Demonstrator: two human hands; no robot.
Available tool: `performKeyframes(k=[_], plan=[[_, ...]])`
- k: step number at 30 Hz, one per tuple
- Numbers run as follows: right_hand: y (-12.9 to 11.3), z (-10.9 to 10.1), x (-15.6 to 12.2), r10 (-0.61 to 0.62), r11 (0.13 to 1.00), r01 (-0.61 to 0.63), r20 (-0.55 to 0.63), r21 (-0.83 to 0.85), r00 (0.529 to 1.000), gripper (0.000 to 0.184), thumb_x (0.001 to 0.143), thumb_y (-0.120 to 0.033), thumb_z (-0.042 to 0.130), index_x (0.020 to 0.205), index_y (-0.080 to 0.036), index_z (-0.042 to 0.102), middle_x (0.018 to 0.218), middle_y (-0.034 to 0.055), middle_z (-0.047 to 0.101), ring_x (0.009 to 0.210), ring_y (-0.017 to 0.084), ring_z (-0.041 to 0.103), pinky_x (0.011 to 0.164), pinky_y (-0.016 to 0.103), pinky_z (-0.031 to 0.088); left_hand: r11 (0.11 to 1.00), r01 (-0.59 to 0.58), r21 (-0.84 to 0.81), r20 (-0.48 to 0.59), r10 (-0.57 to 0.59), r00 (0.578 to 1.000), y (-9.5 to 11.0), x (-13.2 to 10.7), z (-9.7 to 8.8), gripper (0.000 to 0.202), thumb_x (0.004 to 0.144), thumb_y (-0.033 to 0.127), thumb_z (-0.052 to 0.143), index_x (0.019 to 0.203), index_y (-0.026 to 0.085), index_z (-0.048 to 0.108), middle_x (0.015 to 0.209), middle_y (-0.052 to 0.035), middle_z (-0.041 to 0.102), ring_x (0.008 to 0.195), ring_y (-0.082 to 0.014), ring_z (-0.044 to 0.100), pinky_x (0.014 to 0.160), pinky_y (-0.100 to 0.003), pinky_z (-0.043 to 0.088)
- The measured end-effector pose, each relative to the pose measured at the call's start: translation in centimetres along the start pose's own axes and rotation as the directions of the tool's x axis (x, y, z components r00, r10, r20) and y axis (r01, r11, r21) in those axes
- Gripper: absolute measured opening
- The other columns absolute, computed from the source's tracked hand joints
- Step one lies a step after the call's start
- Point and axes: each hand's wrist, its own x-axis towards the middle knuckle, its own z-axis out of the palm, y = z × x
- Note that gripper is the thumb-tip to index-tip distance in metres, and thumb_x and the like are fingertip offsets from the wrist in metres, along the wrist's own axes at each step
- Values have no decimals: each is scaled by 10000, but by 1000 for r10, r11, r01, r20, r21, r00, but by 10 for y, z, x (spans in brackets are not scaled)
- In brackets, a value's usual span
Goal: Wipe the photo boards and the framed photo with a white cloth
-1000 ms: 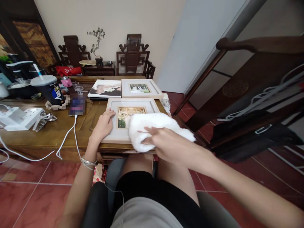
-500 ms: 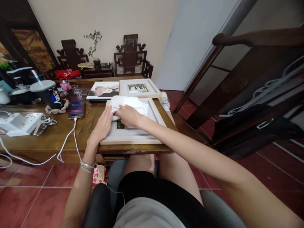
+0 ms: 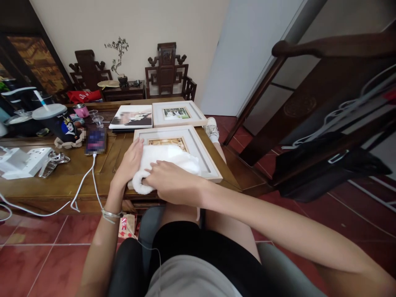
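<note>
A white cloth [image 3: 168, 159] is being pressed onto the glass of the nearer picture frame [image 3: 201, 148] by the right hand [image 3: 168, 181], which is being laid across the cloth with its fingers stretched out and only slightly bent, not closed around it. The cloth is being bunched over the lower left part of the frame, so that most of the picture is being covered and only a strip of its top edge is being shown. The frame's left border is being steadied by the left hand [image 3: 131, 161], which is being held flat and open, its fingertips touching the edge of the cloth; a thin bracelet [image 3: 111, 214] is being worn at that wrist. The frame is being supported flat at the near right corner of a wooden table [image 3: 62, 177], close to the person's knees. Just behind it, a second pale frame [image 3: 177, 113] and an unframed photo print [image 3: 131, 116] are being kept side by side. To the left of the left hand, a phone [image 3: 95, 140] is being charged through a white cable [image 3: 89, 175] that is being trailed over the table's front edge. Further left, a dark lidded cup [image 3: 57, 121] with a straw and a white power strip [image 3: 23, 159] are being kept well apart from both hands.
</note>
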Motion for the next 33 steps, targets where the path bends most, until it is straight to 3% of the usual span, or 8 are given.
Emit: performKeyframes(k=[3, 7, 11, 14, 18, 22, 28, 33], plan=[[3, -1, -12, 35, 999, -34, 34, -16, 999, 308, 836, -23, 454, 1011, -95, 698, 1029, 176, 686, 1003, 283, 631, 866, 377, 423, 988, -60, 144, 16, 59, 998, -2, 0, 4, 511, 985, 411, 298, 1242, 97, 608, 1435, -148, 509, 1399, -239, 384, 1181, -411, 266], [17, -5, -44, 141, 990, -141, 77, 1, 987, 315, 767, 3, 498, 959, -113, 719, 983, 168, 697, 998, 285, 640, 901, 385, 420, 967, -83, 241, 44, 74, 996, -5, 1, 5, 431, 958, 337, 353, 1200, 112, 629, 1436, -140, 509, 1375, -264, 421, 1166, -435, 296], [34, -7, -84, 318, 948, -315, 158, -47, 935, 393, 688, 58, 471, 892, -140, 742, 933, 152, 718, 964, 291, 666, 914, 416, 435, 959, -116, 259, 50, 107, 993, -1, 1, 3, 383, 908, 283, 446, 1179, 96, 642, 1393, -153, 549, 1317, -277, 489, 1145, -424, 335], [44, 0, -94, 323, 946, -320, 90, -48, 942, 467, 669, 69, 453, 950, -159, 749, 1010, 159, 716, 1039, 296, 651, 921, 429, 451, 968, -156, 198, 67, 146, 987, 4, 0, 3, 348, 904, 275, 461, 1159, 144, 658, 1267, -112, 651, 1197, -253, 590, 1102, -415, 395], [45, 17, -69, 115, 993, -117, -105, -14, 988, 514, 709, 56, 461, 1113, -146, 706, 1297, 181, 608, 1273, 282, 512, 1034, 455, 395, 991, -96, 89, -46, 100, 994, 6, -2, 3, 456, 977, 354, 328, 1313, 144, 552, 1386, -113, 563, 1300, -224, 504, 1134, -402, 347], [44, 27, -20, -35, 999, 33, -113, -27, 993, 535, 758, 45, 476, 1234, -142, 635, 1460, 161, 478, 1404, 267, 352, 1112, 483, 309, 998, -57, 11, -57, 57, 997, 4, -3, 4, 560, 1004, 463, 236, 1423, 148, 431, 1502, -116, 432, 1405, -199, 373, 1181, -385, 259], [71, 32, 36, 87, 981, -102, -94, -163, 992, 484, 836, -1, 455, 1291, -104, 584, 1494, 169, 432, 1420, 297, 315, 1112, 476, 292, 994, -68, 80, -22, 70, 997, 1, -2, 2, 562, 996, 453, 276, 1447, 138, 389, 1548, -129, 351, 1438, -210, 309, 1199, -395, 210], [113, 16, 56, 198, 957, -233, -198, -173, 960, 487, 835, 10, 453, 1294, -93, 579, 1524, 166, 385, 1436, 328, 265, 1117, 522, 260, 975, -123, 187, 6, 124, 992, -2, -2, 1, 519, 938, 374, 439, 1386, 113, 468, 1447, -160, 490, 1361, -255, 435, 1154, -417, 312]])
